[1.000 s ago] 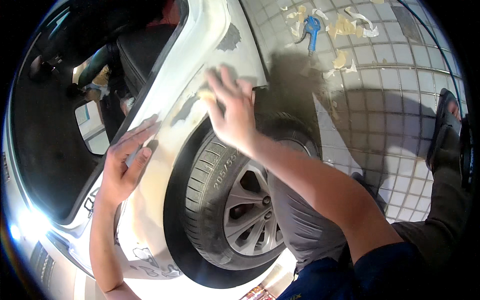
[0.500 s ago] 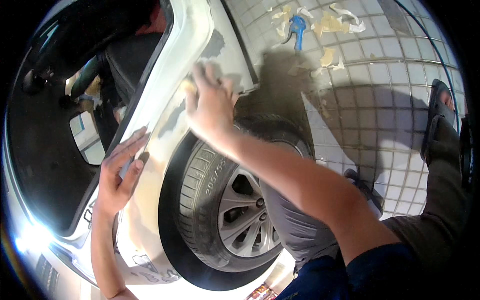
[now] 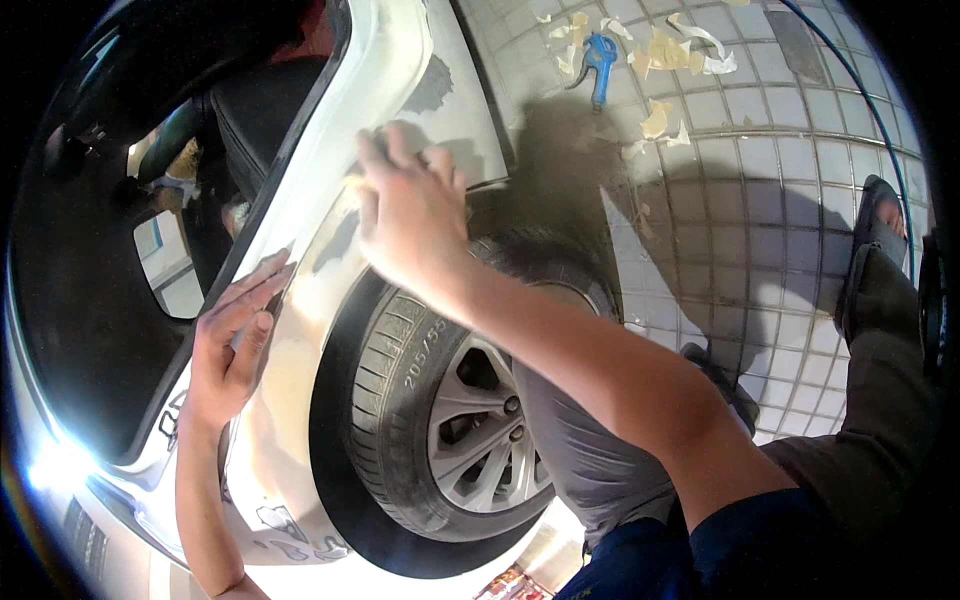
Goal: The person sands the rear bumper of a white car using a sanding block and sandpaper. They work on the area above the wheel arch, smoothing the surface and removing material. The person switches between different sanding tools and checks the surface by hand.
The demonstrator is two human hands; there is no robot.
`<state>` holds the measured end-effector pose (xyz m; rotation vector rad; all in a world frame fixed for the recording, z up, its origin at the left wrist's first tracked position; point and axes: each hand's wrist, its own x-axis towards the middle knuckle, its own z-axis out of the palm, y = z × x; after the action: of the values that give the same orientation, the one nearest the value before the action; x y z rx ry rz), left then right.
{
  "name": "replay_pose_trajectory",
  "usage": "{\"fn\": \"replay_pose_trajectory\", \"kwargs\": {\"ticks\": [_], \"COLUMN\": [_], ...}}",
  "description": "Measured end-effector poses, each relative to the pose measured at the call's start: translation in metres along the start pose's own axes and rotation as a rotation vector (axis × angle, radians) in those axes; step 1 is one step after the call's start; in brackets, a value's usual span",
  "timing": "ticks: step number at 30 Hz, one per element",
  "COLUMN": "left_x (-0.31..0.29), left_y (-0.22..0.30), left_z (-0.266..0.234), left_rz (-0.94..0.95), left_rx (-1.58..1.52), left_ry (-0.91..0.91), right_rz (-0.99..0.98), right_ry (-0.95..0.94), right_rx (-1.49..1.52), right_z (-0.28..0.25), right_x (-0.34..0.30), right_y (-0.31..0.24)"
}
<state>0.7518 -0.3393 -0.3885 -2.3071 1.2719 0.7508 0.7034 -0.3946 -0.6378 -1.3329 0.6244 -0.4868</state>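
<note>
My right hand [image 3: 415,205] presses on the car's white and tan body panel [image 3: 290,390], just above the wheel arch. Under its fingers a pale yellow edge shows, which looks like a piece of sandpaper [image 3: 354,183]; most of it is hidden by the hand. Grey filler patches [image 3: 335,242] lie beside that hand, and another is farther up the panel. My left hand [image 3: 235,345] rests on the panel beside the window edge, its fingers stretched out and holding nothing.
Below my right forearm sits the wheel [image 3: 490,440] with its black tyre. On the tiled floor lie a blue blow gun [image 3: 602,65] and torn masking paper scraps [image 3: 665,50]. A dark hose [image 3: 870,90] runs along the right. A bright light [image 3: 60,470] glares at lower left.
My right hand has shifted slightly left across the panel with the sandpaper. My left hand stays on the panel, nearly unmoved. The view has shifted a little.
</note>
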Motion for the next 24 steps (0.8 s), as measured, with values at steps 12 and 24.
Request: {"fn": "replay_pose_trajectory", "kwargs": {"ticks": [12, 24], "left_x": [0.000, 0.021], "left_y": [0.004, -0.051], "left_z": [-0.007, -0.004], "left_rz": [-0.133, -0.368], "left_rx": [-0.140, 0.193], "left_ry": [0.035, 0.095], "right_rz": [0.065, 0.058], "right_ry": [-0.044, 0.201], "right_rx": [0.146, 0.012], "right_z": [-0.009, 0.018], "right_x": [0.077, 0.085], "right_y": [0.045, 0.091]}}
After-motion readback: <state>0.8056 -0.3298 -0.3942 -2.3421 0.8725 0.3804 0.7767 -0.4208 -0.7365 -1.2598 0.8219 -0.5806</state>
